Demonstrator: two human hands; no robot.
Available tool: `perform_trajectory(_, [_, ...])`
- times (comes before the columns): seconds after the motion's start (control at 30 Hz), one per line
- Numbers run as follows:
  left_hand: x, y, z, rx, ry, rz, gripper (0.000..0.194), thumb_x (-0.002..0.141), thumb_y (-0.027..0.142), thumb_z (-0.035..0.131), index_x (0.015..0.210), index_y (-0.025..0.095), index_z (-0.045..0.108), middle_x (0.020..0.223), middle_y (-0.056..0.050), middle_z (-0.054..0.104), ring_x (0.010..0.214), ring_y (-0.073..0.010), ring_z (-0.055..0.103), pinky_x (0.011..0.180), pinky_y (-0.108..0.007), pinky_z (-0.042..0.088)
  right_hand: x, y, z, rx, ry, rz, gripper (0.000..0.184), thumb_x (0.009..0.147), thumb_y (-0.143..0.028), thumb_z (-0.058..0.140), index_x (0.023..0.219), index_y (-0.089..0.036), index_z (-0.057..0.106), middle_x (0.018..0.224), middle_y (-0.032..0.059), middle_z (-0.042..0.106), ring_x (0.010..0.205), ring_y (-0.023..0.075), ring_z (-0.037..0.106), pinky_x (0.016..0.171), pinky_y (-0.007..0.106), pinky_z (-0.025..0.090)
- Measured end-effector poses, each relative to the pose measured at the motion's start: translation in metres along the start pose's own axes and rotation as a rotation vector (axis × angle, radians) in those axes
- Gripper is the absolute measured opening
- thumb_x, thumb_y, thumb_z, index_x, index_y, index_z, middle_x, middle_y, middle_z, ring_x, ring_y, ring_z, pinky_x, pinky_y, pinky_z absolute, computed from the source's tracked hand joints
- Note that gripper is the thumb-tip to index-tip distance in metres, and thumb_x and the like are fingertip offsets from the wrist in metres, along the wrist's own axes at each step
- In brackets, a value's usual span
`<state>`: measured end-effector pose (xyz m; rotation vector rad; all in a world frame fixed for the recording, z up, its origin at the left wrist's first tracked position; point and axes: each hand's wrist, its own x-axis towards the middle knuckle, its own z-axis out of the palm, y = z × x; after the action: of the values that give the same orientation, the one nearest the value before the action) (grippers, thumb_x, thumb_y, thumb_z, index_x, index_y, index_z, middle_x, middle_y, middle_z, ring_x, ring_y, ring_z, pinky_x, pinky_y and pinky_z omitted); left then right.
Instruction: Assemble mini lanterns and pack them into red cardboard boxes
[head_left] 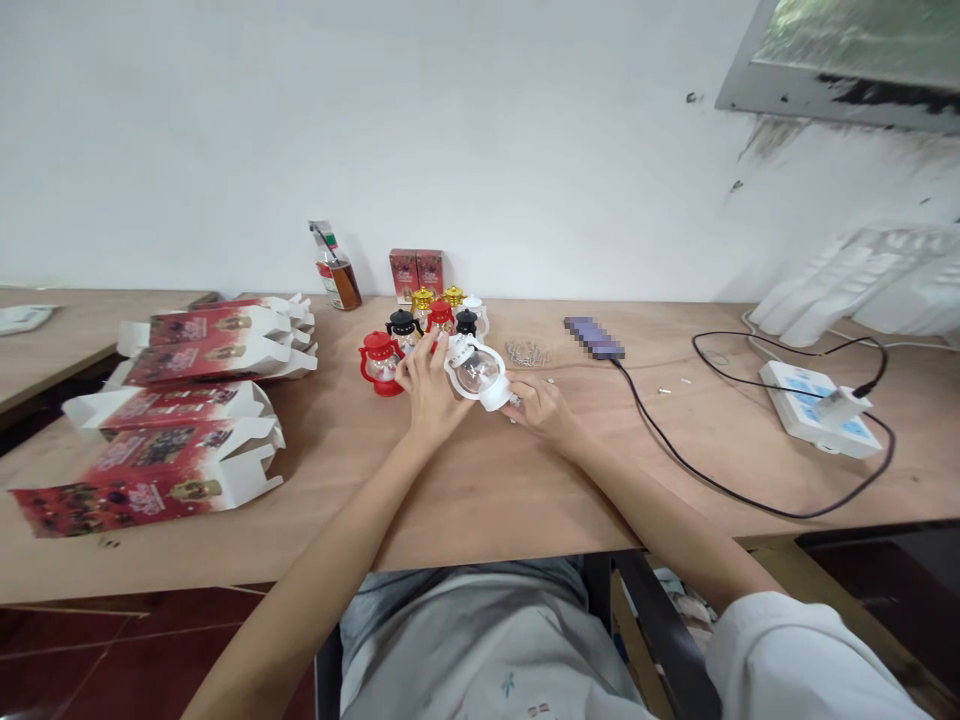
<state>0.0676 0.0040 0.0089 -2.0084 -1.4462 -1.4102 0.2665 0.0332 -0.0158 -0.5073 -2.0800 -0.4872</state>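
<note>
A white miniature lantern (478,372) with a clear globe is tilted in my left hand (435,392), its base pointing down to the right. The fingers of that hand are closed round its top and side. At the lantern's base, my right hand (546,408) pinches something small and pale, too small to name. Just behind and left of my hands stand several more lanterns: a red lantern (382,362), a black lantern (405,328), a gold lantern (422,300) and another white lantern (474,310). A small heap of thin silvery pieces (527,354) lies right of them.
Flattened red and white cartons (187,450) lie at the left. Two small red boxes (416,272) and a bottle of brown liquid (339,275) stand by the wall. A phone (595,338) on a black cable (675,450) and a power strip (817,410) are on the right.
</note>
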Motion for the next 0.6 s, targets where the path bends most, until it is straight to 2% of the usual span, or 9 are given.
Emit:
perform_trajectory(0.17, [0.000,-0.005,0.004,-0.054,-0.076,-0.007,0.093,0.074,0.051,0.064,0.145,0.024,0.012,0.131,-0.016,0.051,0.118,-0.0353,0.046,0.098,-0.051,0.025,-0.001,0.000,0.002,-0.085,-0.005,-0.009,0.015,0.087,-0.030,0.056,0.099,-0.021,0.051,0.091,0.0106,0.065,0.077,0.0195,0.063,0.061,0.031,0.051])
perform_trajectory(0.3, [-0.001,-0.006,0.005,-0.060,-0.093,-0.019,0.093,0.072,0.051,0.065,0.145,0.024,0.014,0.131,-0.015,0.052,0.117,-0.0356,0.047,0.097,-0.050,0.025,0.001,-0.003,0.001,-0.132,0.025,-0.050,0.015,0.087,-0.028,0.057,0.097,-0.021,0.050,0.088,0.0097,0.065,0.074,0.0188,0.062,0.058,0.029,0.049])
perform_trajectory(0.5, [-0.001,-0.006,0.005,-0.061,-0.092,-0.023,0.094,0.070,0.051,0.068,0.144,0.022,0.017,0.129,-0.016,0.052,0.116,-0.0358,0.047,0.097,-0.050,0.025,0.009,-0.007,-0.002,-0.206,0.143,-0.149,0.019,0.086,-0.023,0.057,0.102,-0.019,0.048,0.085,0.0086,0.064,0.070,0.0178,0.060,0.055,0.027,0.046])
perform_trajectory(0.6, [-0.001,-0.007,0.006,-0.068,-0.100,-0.030,0.096,0.068,0.050,0.070,0.144,0.022,0.019,0.129,-0.016,0.052,0.116,-0.0361,0.047,0.097,-0.050,0.026,0.010,-0.008,-0.003,-0.244,0.152,-0.155,0.018,0.086,-0.024,0.057,0.101,-0.020,0.047,0.084,0.0083,0.063,0.069,0.0172,0.059,0.055,0.027,0.045])
